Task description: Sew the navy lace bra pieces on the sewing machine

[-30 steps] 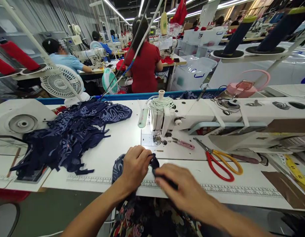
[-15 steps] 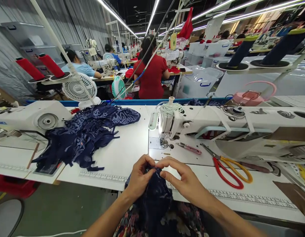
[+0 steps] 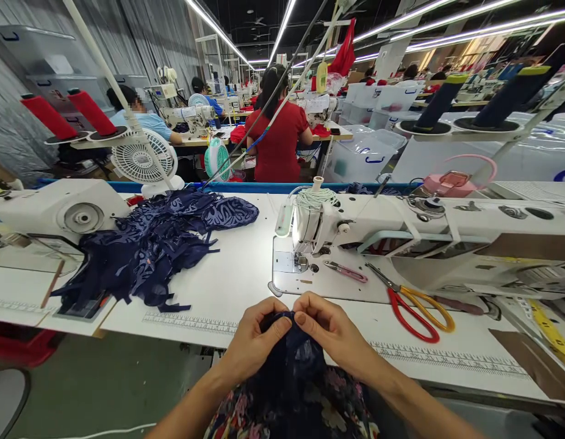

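Observation:
Dark navy fabric hangs over the table's front edge and my lap, its top edge pinched between my two hands. My left hand closes thumb and fingers on that edge. Touching it or nearly so, my right hand pinches the same edge just to the right. Beyond my hands is a white sewing machine with its needle plate. A pink-handled thread snipper lies on the machine bed, and scissors with red and yellow handles lie to the right.
A heap of navy fabric pieces covers the table's left part beside another sewing machine. A ruler strip runs along the front edge. Behind stand a white fan and a person in red; another sits at left.
My right hand's fingers have closed on the fabric edge, and both hands have come together. The fabric's top edge is now held between them. The view has shifted slightly.

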`<control>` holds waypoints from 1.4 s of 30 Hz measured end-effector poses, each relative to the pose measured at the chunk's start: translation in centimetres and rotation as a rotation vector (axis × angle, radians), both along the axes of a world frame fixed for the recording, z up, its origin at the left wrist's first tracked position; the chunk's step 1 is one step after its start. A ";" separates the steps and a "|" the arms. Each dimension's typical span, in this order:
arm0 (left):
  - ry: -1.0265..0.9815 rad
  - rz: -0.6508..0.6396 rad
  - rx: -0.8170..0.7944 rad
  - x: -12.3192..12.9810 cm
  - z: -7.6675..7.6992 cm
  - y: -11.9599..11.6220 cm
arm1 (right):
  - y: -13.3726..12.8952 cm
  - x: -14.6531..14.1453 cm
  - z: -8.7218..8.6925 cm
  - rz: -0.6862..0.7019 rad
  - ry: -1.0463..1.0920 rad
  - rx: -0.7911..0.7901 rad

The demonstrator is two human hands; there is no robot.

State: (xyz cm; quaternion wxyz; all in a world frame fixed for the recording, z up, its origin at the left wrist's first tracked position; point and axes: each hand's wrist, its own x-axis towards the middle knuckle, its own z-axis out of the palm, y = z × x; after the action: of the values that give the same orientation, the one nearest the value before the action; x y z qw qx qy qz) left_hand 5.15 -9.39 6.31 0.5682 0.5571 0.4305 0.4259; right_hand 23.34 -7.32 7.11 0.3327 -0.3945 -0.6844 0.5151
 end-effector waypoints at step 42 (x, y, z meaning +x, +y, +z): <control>1.188 0.003 1.150 0.3 -6.2 7.7 | 9.0 1.4 -5.9 0.015 -0.616 1.039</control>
State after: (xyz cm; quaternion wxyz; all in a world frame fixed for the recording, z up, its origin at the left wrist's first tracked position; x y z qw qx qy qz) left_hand 5.45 -1.73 0.09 -0.1284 0.8926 0.3749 0.2149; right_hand 24.70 1.65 1.22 0.2647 -0.3067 -0.9140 -0.0220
